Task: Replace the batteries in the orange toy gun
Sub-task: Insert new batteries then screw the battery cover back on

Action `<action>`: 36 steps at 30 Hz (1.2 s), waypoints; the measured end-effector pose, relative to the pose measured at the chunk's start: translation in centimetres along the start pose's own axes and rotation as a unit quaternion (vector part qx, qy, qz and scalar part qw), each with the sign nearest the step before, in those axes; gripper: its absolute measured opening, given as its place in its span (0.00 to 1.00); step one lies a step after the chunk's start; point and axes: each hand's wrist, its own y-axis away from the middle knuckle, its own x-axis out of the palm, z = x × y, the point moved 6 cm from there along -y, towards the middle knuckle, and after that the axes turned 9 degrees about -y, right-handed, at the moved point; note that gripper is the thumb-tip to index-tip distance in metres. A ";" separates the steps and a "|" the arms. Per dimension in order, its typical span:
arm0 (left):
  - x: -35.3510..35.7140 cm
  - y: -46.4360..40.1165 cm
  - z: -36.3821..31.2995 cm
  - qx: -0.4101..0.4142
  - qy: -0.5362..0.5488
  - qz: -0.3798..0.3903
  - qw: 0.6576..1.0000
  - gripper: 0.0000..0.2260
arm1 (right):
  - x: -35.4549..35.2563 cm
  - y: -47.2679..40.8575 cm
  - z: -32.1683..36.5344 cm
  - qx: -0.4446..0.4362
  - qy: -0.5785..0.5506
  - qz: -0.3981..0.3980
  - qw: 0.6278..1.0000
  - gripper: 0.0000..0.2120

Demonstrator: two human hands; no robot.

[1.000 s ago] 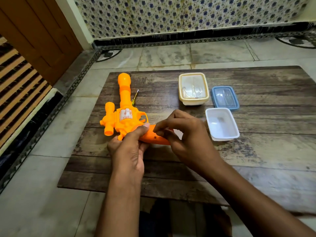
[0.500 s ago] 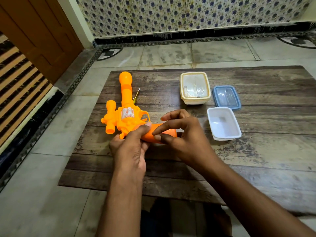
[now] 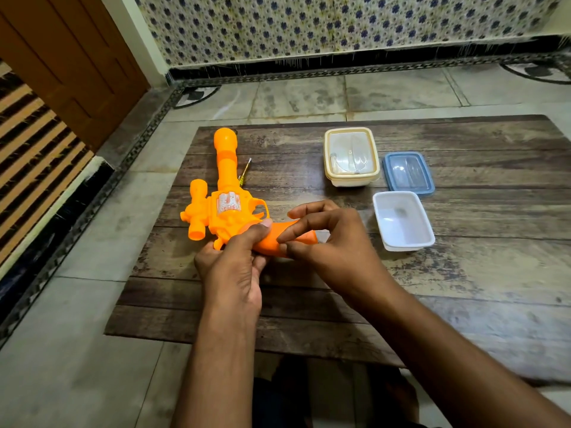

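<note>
The orange toy gun (image 3: 227, 205) lies on its side on the dark wooden board (image 3: 463, 273), barrel pointing away from me. My left hand (image 3: 234, 264) grips the gun where the body meets the handle, thumb on top. My right hand (image 3: 327, 242) pinches the orange handle (image 3: 272, 242) with thumb and forefinger, the other fingers curled above it. A small screwdriver (image 3: 245, 173) with a yellow handle lies beside the barrel. No batteries show; the handle's underside is hidden by my fingers.
A cream-rimmed lidded box (image 3: 351, 156) stands at the back of the board. Right of it lies a blue-rimmed lid (image 3: 408, 173), and in front of that an open white tub (image 3: 403, 220). Stone floor surrounds the board; a wooden door (image 3: 71, 66) stands far left.
My right hand's fingers have shifted along the handle and closed into a tighter pinch on it. The gun has barely moved.
</note>
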 end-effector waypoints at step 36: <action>0.2 0.2 0.2 0.007 -0.010 0.014 1.000 0.18 | 0.6 0.2 -1.3 0.109 -0.266 -0.027 0.957 0.17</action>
